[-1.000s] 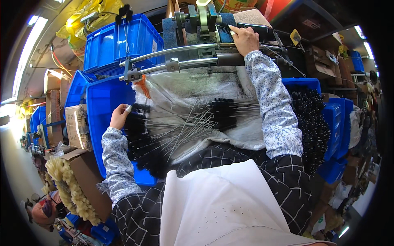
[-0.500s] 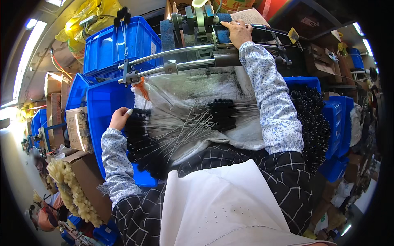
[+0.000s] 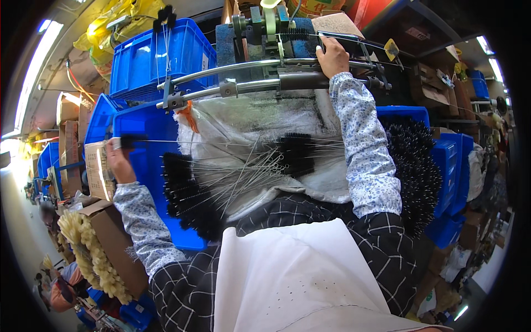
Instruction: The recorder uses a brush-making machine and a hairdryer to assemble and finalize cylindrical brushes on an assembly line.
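My left hand [image 3: 120, 161] is closed round the bristle end of a black wire brush [image 3: 134, 140] at the far left. Its thin metal stem stretches right, across the blue bin and the cloth. Up at the machine [image 3: 260, 36], my right hand [image 3: 333, 57] pinches the stem of another black brush [image 3: 295, 34], whose bristles lie just right of the wheel [image 3: 270, 25]. On the grey-white cloth [image 3: 249, 119] over my lap, a fan of black brushes [image 3: 185, 188] lies at the left, and a second bunch [image 3: 296, 152] lies in the middle, their looped wire stems crossing.
Two steel rails [image 3: 232, 69] run across in front of the machine. A blue bin [image 3: 146, 124] stands at my left, and a mass of black brushes [image 3: 412, 171] fills the right side. Another blue crate [image 3: 166, 58] sits at the back left, near a yellow bag [image 3: 105, 33].
My left hand has drawn one brush away leftward from the fan. My right hand has shifted right and slightly down along the machine, and the brush there shows more.
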The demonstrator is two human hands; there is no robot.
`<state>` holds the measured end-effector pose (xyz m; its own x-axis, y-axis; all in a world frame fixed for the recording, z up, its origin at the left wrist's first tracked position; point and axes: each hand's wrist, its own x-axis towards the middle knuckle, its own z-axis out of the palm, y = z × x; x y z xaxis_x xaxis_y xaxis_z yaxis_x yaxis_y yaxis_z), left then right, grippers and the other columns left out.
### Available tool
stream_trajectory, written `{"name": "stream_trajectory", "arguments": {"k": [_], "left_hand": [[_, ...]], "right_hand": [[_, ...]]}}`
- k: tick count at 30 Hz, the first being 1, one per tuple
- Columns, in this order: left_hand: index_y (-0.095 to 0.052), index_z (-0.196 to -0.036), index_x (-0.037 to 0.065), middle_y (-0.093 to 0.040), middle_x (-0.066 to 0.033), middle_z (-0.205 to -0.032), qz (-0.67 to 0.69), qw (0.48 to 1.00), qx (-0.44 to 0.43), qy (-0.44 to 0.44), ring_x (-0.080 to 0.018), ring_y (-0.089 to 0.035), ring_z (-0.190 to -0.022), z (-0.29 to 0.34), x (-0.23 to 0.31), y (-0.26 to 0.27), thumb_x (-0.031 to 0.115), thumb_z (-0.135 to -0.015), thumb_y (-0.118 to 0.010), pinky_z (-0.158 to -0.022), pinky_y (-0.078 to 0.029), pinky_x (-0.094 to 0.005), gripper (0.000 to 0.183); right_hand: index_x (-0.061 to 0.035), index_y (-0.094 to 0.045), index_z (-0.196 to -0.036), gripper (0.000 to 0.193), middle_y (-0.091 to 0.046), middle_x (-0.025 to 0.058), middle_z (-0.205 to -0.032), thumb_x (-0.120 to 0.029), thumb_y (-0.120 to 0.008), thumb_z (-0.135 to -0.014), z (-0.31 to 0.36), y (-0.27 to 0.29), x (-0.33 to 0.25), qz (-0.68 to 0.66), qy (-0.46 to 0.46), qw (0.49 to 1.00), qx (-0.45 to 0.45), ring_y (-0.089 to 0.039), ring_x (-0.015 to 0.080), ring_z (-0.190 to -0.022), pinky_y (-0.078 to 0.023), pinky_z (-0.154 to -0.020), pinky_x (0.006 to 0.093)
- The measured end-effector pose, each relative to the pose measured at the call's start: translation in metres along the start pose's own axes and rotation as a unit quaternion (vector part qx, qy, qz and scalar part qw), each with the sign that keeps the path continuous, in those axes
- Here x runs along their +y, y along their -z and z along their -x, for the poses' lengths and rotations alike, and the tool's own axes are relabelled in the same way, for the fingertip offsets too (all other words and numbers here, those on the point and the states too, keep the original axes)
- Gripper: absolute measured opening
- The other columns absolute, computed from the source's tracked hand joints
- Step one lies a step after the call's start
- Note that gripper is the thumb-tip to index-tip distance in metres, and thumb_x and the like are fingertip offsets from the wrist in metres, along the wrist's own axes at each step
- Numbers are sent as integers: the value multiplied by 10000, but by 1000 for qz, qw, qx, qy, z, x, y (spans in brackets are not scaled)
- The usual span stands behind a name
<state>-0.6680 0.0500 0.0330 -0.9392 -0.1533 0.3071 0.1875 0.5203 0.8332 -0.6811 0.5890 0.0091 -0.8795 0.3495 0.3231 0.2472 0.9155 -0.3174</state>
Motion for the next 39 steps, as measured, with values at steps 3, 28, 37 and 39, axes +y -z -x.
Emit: {"name": "stream_trajectory", "arguments": {"k": [3,28,37,39], "left_hand": [[-451,-1028,25,-530,-57,-880,-129,981,75,-127,-149,-535,-794,-10,6,58,177,-870,-410,-639,-459,-246,223],[-476,-1023,47,-533,-56,-922,379,924,58,-2,-131,-527,-830,12,89,30,164,-857,-458,-705,-461,-245,204],[-483,-989,51,-531,-32,-838,342,932,118,0,-97,-519,-744,24,100,48,179,-864,-453,-633,-453,-223,182],[-482,-990,49,-531,-32,-835,343,930,131,8,-96,-518,-742,26,98,49,176,-864,-453,-630,-452,-223,181]], "right_hand": [[-71,-528,-1082,338,-538,97,-1065,-161,-532,-756,0,-4,-15,-20,5,1000,-9,-512,234,-980,-397,-805,375],[-87,-527,-1045,269,-549,46,-958,-147,-475,-788,9,-27,-86,4,11,1000,1,-530,191,-900,-367,-735,384],[-77,-514,-1092,355,-527,79,-1054,-171,-518,-750,7,-16,-70,-1,-2,1000,-23,-506,220,-971,-378,-780,385],[-78,-520,-1085,352,-530,85,-1056,-177,-519,-747,7,-13,-64,-8,-3,1000,-19,-506,224,-975,-375,-789,391]]}}
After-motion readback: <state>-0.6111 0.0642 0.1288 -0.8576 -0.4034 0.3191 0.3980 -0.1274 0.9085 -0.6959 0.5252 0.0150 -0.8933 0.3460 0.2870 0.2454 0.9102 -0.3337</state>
